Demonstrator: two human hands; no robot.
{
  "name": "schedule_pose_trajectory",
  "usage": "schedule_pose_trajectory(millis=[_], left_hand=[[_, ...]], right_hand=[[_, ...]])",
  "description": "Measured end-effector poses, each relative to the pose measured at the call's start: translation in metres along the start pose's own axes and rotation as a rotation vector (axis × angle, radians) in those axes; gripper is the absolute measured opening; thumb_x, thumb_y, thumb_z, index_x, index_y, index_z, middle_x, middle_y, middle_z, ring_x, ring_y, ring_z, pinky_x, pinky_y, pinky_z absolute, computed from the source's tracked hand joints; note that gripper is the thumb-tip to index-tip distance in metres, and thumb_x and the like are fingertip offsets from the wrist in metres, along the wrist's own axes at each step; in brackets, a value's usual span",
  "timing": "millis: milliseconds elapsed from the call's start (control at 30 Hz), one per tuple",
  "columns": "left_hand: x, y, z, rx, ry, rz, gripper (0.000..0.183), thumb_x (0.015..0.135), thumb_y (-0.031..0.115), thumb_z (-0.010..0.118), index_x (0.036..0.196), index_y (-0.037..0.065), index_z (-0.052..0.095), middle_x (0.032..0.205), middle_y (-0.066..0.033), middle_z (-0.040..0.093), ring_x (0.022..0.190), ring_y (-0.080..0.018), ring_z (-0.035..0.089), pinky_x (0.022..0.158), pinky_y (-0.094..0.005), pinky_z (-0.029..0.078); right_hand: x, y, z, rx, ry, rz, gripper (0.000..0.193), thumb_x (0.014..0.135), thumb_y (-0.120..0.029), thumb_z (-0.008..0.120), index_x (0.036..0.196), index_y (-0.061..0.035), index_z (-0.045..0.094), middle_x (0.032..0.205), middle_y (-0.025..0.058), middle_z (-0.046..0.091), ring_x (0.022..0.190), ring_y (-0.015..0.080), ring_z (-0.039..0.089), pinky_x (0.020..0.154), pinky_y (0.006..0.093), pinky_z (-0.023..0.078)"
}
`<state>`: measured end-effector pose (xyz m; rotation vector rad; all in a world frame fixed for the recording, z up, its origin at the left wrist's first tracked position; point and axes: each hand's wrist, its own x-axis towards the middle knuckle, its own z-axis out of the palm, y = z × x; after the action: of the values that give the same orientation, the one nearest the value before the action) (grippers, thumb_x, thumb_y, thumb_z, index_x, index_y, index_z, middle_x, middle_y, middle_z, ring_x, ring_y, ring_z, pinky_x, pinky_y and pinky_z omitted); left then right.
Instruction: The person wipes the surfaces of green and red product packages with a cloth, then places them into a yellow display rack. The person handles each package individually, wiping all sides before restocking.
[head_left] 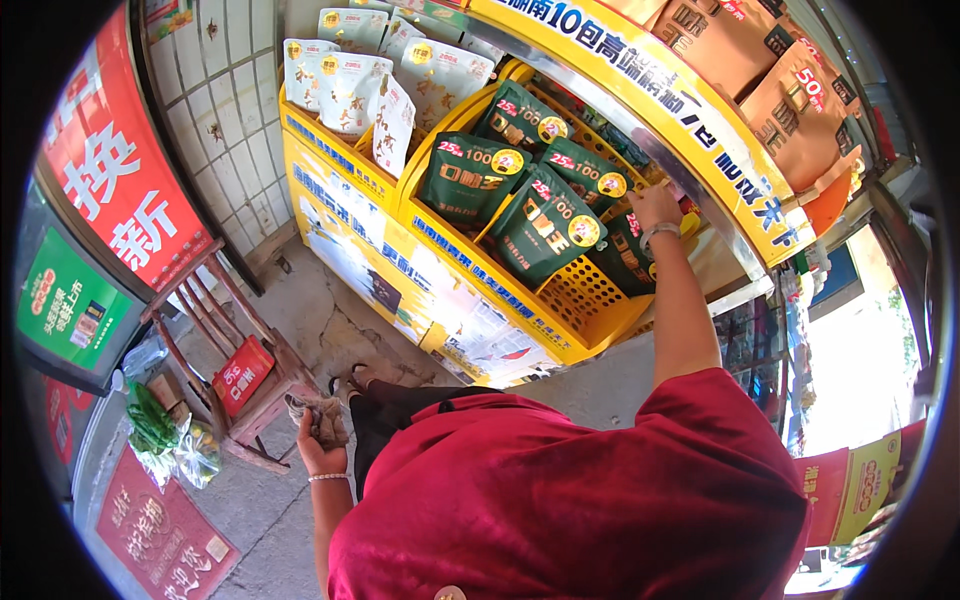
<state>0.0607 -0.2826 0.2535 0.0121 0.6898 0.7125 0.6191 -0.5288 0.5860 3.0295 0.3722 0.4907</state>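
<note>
Here, right hand (655, 207) among dark green packets (545, 225), finger state unclear; left hand (320, 440) clamped on grey cloth (325, 415).

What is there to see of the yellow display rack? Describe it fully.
The yellow display rack stands on a concrete floor against a tiled wall. It looks like painted metal, with printed panels on its front and perforated basket walls. Its tilted bins are divided: the left ones hold pale snack pouches, the middle ones dark green snack bags. A yellow header strip runs along the top, with orange cartons above it. The person's right hand reaches into the right bin among the green bags; the left hand hangs apart, holding a crumpled cloth.
</note>
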Motion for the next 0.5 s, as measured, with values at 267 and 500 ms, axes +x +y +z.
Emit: schedule_pose_trajectory(millis=[267,500], left_hand=[[0.001,0.003,0.003,0.022,-0.022,0.004,0.029,0.095,0.025,0.054,0.108,0.001,0.064,0.105,-0.0145,0.07,0.091,-0.0262,0.069,0.073,-0.0336,0.058],[-0.001,0.003,0.003,0.056,0.018,0.01,0.028,0.095,0.025,0.055,0.107,0.002,0.064,0.103,-0.0136,0.07,0.091,-0.0259,0.069,0.072,-0.033,0.059]], right_hand=[[-0.004,0.01,0.005,0.161,0.146,-0.259,0.017,0.08,-0.02,0.068,0.09,-0.0086,0.075,0.093,0.0186,0.07,0.084,0.0355,0.067,0.077,0.045,0.053],[0.025,0.015,0.018,0.213,0.304,-0.393,0.017,0.073,0.002,0.059,0.075,-0.0072,0.073,0.078,0.0143,0.07,0.076,0.0316,0.068,0.075,0.04,0.054]])
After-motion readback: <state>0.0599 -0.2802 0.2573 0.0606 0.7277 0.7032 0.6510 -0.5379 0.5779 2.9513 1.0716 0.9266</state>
